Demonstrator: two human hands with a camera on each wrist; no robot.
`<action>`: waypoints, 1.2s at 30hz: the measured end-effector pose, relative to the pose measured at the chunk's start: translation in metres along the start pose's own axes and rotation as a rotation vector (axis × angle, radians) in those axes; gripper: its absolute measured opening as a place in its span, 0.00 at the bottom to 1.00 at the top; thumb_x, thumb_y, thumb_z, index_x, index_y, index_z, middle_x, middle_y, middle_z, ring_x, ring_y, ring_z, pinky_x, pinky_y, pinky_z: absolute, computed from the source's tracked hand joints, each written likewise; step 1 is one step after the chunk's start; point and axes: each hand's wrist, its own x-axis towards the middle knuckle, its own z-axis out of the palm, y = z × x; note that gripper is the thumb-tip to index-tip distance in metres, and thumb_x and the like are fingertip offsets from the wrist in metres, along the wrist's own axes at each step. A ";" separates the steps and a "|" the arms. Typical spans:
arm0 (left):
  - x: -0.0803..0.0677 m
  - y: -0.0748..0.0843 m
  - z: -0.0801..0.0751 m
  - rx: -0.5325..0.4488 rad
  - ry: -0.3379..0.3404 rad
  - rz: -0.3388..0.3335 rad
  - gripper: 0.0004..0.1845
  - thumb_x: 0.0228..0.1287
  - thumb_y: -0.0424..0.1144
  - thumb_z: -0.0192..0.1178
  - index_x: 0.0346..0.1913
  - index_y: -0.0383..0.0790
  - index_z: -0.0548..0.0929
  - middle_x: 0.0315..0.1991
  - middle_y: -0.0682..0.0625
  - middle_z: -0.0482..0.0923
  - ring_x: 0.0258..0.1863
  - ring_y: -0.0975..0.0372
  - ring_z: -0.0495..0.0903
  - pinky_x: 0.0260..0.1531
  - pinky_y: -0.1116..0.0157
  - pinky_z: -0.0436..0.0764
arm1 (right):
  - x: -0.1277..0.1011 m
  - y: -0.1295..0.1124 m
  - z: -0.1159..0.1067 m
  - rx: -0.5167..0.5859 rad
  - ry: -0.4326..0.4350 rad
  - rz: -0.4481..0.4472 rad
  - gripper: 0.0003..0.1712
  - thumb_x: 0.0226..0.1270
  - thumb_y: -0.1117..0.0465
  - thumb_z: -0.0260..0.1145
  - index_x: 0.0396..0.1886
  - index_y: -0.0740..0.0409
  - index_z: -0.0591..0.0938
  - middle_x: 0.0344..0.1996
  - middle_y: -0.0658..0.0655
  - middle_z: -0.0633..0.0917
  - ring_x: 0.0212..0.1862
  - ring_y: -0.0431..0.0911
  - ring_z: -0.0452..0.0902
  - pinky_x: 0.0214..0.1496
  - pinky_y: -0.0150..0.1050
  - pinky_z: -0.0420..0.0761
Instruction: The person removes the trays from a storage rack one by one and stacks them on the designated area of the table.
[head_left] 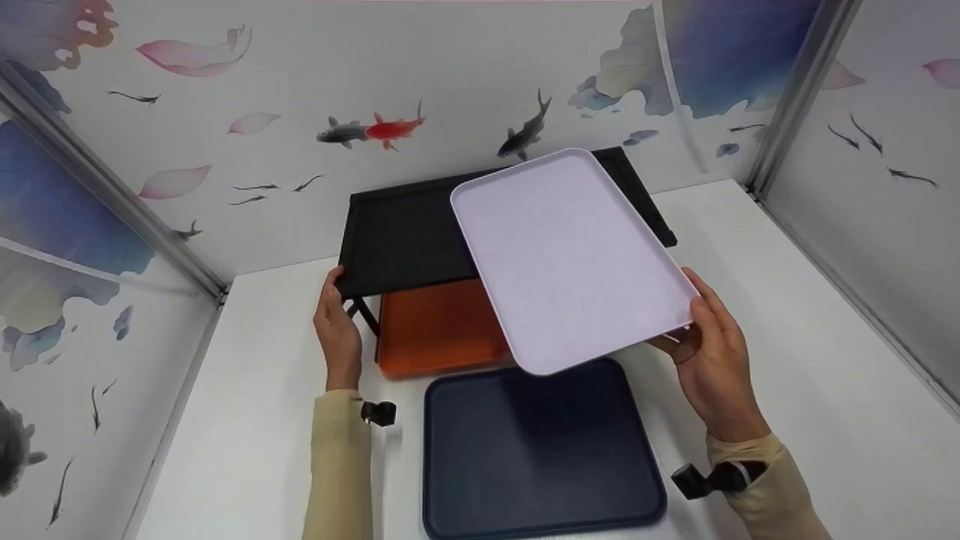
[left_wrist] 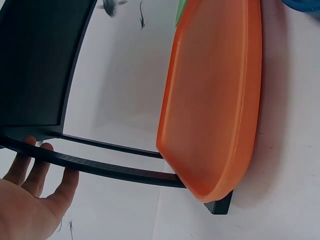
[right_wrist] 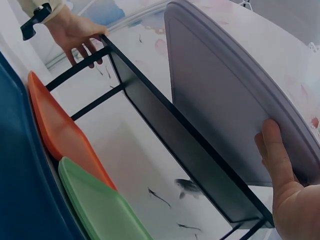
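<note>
**Q.** With the dial centred on the lavender tray [head_left: 574,262] in the head view, where are the hands?

**A.** Right hand [head_left: 712,360], 4 o'clock: clamped on the tray's near right corner, digits on both faces, presumably to bear its weight from one end. Left hand [head_left: 339,330], between 8 and 9: gripping the left end of the black legged table [head_left: 412,240], probably to steady it.

**Q.** The tray's position?

**A.** Raised, tilted, overlapping the table; whether they touch cannot be told.

**Q.** The others?

**A.** Navy tray [head_left: 525,465], 6 o'clock, flat on the white surface [head_left: 262,375]; orange tray [head_left: 442,330], 8 o'clock, partly screened by the table; green tray [right_wrist: 102,202] beside it, right-wrist view.
</note>
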 end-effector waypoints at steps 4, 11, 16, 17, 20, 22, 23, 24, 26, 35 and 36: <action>0.000 0.002 -0.001 0.005 -0.005 0.001 0.25 0.86 0.42 0.35 0.75 0.37 0.69 0.76 0.43 0.66 0.74 0.52 0.65 0.70 0.45 0.68 | -0.004 0.000 -0.011 0.007 -0.005 -0.007 0.29 0.86 0.58 0.45 0.80 0.61 0.60 0.65 0.62 0.76 0.54 0.48 0.85 0.51 0.42 0.87; 0.007 -0.018 -0.004 0.004 0.020 0.011 0.25 0.86 0.48 0.36 0.75 0.46 0.71 0.75 0.50 0.68 0.73 0.58 0.66 0.71 0.48 0.68 | -0.008 -0.008 -0.026 -0.009 -0.009 -0.016 0.29 0.86 0.57 0.45 0.80 0.61 0.60 0.66 0.63 0.74 0.59 0.48 0.82 0.52 0.41 0.86; 0.007 -0.023 -0.004 -0.005 0.017 0.018 0.25 0.85 0.51 0.37 0.74 0.48 0.72 0.74 0.51 0.68 0.73 0.59 0.67 0.70 0.48 0.69 | -0.011 -0.014 -0.035 0.015 -0.029 -0.035 0.28 0.86 0.58 0.43 0.80 0.63 0.60 0.65 0.63 0.75 0.58 0.48 0.82 0.52 0.41 0.86; 0.006 -0.019 -0.003 -0.007 0.017 0.013 0.25 0.86 0.50 0.37 0.74 0.46 0.72 0.75 0.50 0.68 0.73 0.58 0.66 0.71 0.47 0.68 | -0.012 -0.015 -0.037 0.025 -0.040 -0.037 0.28 0.87 0.59 0.42 0.80 0.63 0.59 0.65 0.63 0.75 0.59 0.48 0.82 0.53 0.41 0.86; 0.000 -0.004 -0.001 -0.002 0.016 -0.002 0.25 0.86 0.46 0.36 0.74 0.42 0.71 0.76 0.47 0.67 0.74 0.56 0.66 0.71 0.47 0.67 | -0.013 -0.016 -0.043 0.043 -0.058 -0.039 0.28 0.87 0.59 0.40 0.80 0.63 0.59 0.65 0.63 0.74 0.59 0.49 0.81 0.55 0.41 0.85; -0.003 0.005 0.000 -0.002 0.012 -0.005 0.25 0.86 0.44 0.36 0.75 0.39 0.70 0.76 0.44 0.66 0.74 0.54 0.65 0.71 0.46 0.67 | -0.014 -0.016 -0.048 0.049 -0.066 -0.041 0.28 0.87 0.60 0.39 0.80 0.63 0.58 0.66 0.63 0.73 0.60 0.49 0.79 0.56 0.41 0.84; -0.004 0.010 0.001 -0.004 0.009 -0.008 0.25 0.86 0.42 0.35 0.75 0.37 0.69 0.76 0.43 0.65 0.75 0.52 0.64 0.72 0.46 0.67 | -0.015 -0.016 -0.049 0.041 -0.060 -0.041 0.28 0.87 0.60 0.39 0.80 0.63 0.58 0.66 0.63 0.72 0.61 0.49 0.79 0.57 0.40 0.84; -0.004 0.010 0.001 -0.003 0.006 -0.004 0.25 0.86 0.42 0.36 0.75 0.37 0.69 0.76 0.43 0.66 0.74 0.52 0.65 0.71 0.46 0.67 | -0.016 -0.015 -0.051 0.034 -0.057 -0.042 0.28 0.87 0.60 0.39 0.80 0.64 0.58 0.66 0.63 0.72 0.61 0.49 0.78 0.57 0.40 0.84; -0.004 0.009 0.001 -0.002 0.004 0.001 0.25 0.86 0.42 0.35 0.75 0.36 0.69 0.76 0.42 0.66 0.74 0.52 0.65 0.71 0.46 0.67 | -0.017 -0.014 -0.053 0.027 -0.055 -0.045 0.28 0.87 0.60 0.39 0.80 0.64 0.58 0.67 0.63 0.71 0.62 0.48 0.77 0.58 0.39 0.83; -0.005 0.010 0.001 -0.020 0.006 -0.006 0.25 0.86 0.42 0.35 0.74 0.38 0.70 0.75 0.43 0.66 0.74 0.50 0.65 0.72 0.45 0.65 | -0.018 -0.009 -0.058 0.052 -0.057 -0.020 0.28 0.87 0.60 0.39 0.80 0.64 0.58 0.66 0.62 0.72 0.62 0.48 0.77 0.61 0.38 0.82; -0.005 0.010 0.001 -0.019 0.007 -0.007 0.25 0.86 0.43 0.35 0.74 0.38 0.70 0.75 0.43 0.66 0.74 0.50 0.65 0.72 0.44 0.65 | -0.018 -0.009 -0.058 0.031 -0.044 -0.012 0.28 0.87 0.60 0.39 0.80 0.64 0.59 0.66 0.62 0.71 0.62 0.48 0.77 0.61 0.37 0.81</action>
